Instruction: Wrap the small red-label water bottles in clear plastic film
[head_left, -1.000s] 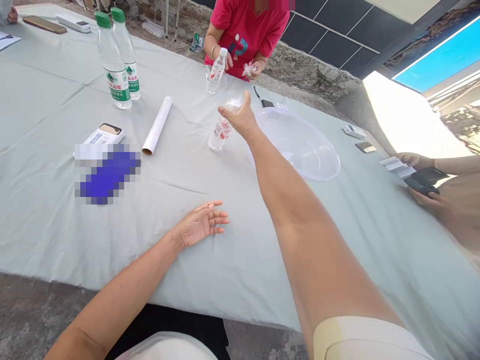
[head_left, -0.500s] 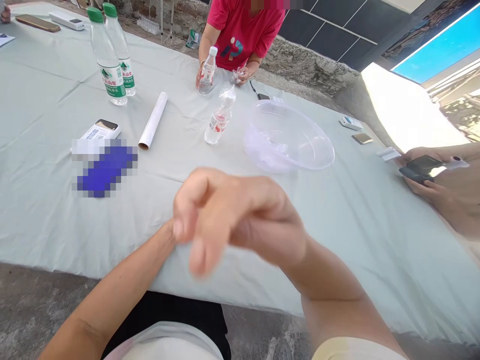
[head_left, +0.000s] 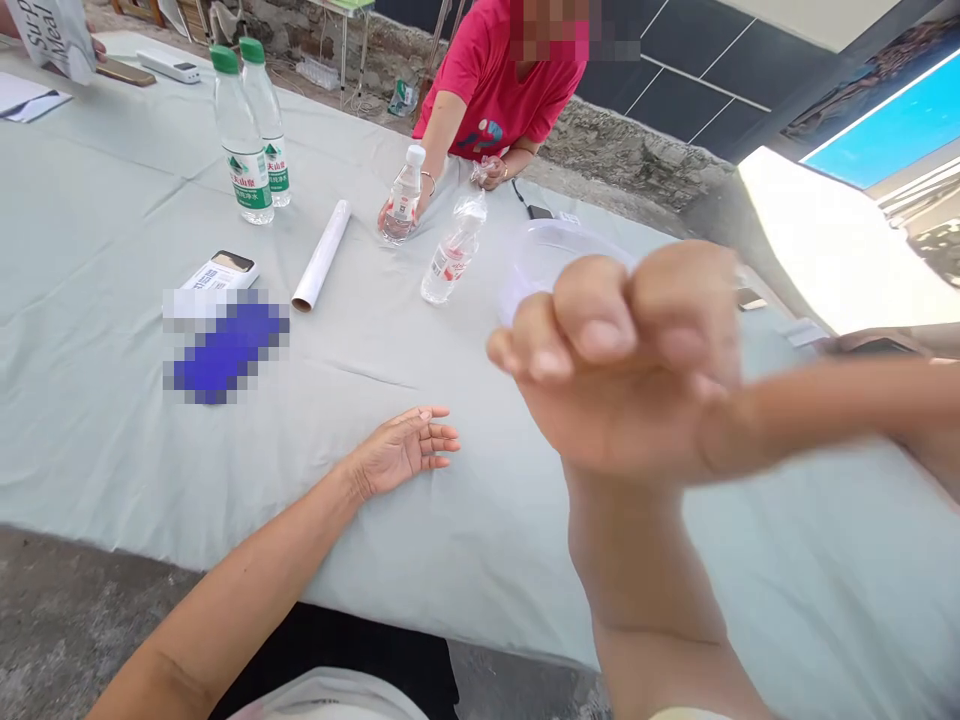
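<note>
My left hand (head_left: 409, 448) rests on the pale tablecloth (head_left: 330, 370), palm partly up, its fingers loosely stretched and nothing in them. Close to the camera, my right hand (head_left: 615, 370) is raised above the table. Its fingers curl toward the palm with nothing visible in them, while the thumb sticks out to the right. Behind it, the clear plastic basin (head_left: 540, 250) is mostly hidden. A clear bottle with a red-and-white label (head_left: 452, 260) stands left of the basin, its upper part crumpled. The white roll (head_left: 322, 255) lies farther left.
Two green-capped water bottles (head_left: 244, 150) stand at the back left. A blurred-out blue item (head_left: 225, 350) and a white boxy device (head_left: 217, 275) lie at left. Across the table, a person in a pink shirt (head_left: 495, 80) holds another water bottle (head_left: 403, 200).
My right hand has moved right and up, its thumb now swung outward. My left hand, previously mostly hidden behind it, now shows. The person opposite has shifted their bottle slightly toward me.
</note>
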